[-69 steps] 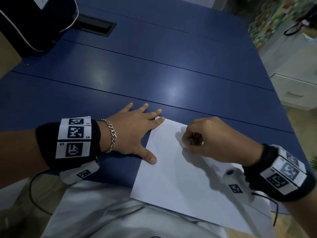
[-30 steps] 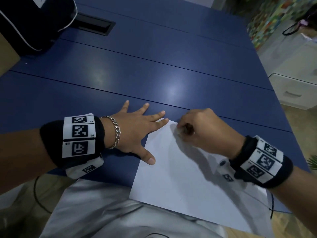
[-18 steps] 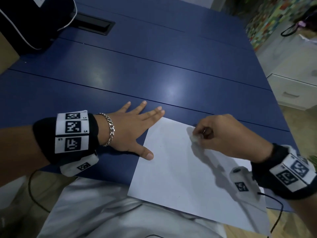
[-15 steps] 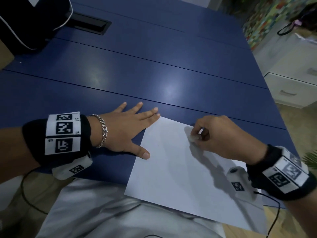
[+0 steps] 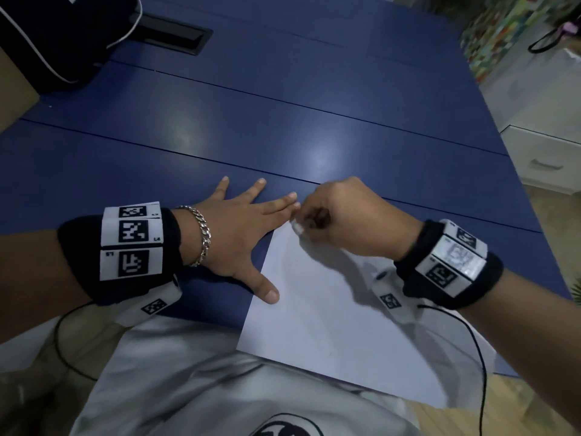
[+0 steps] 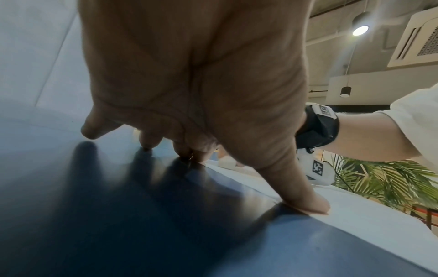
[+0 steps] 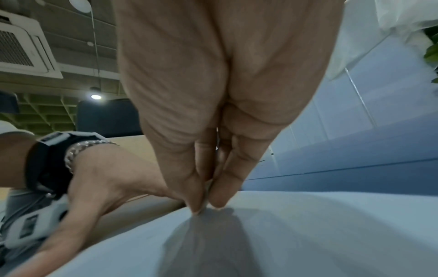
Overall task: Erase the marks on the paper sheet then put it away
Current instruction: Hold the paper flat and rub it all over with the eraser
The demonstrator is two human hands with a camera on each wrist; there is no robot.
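At the sheet's far-left corner: your right hand (image 5: pixel 345 221) pinches the eraser (image 5: pixel 297 228) there.
Paper sheet (image 5: pixel 339 325): flat on the surface (image 5: pixel 283 127), long axis running near-right.
Left hand (image 5: pixel 232 237): fingers spread flat, thumb on the left edge.

Counter (image 5: pixel 283 127): blue, panelled
Bag (image 5: pixel 56 36): black, far-left corner
Cable slot (image 5: pixel 176 34): beside the bag
Drawer unit (image 5: pixel 547 158): white, right of the counter

The right hand (image 5: pixel 352 221) has slid its small white eraser (image 5: pixel 297 228) from mid-sheet up to the far left corner of the paper sheet (image 5: pixel 330 309) (right beside the left hand's fingertips (image 5: pixel 292 196)). The left hand (image 5: pixel 239 237) has spread its fingers wider on the tabletop (image 5: pixel 283 136).
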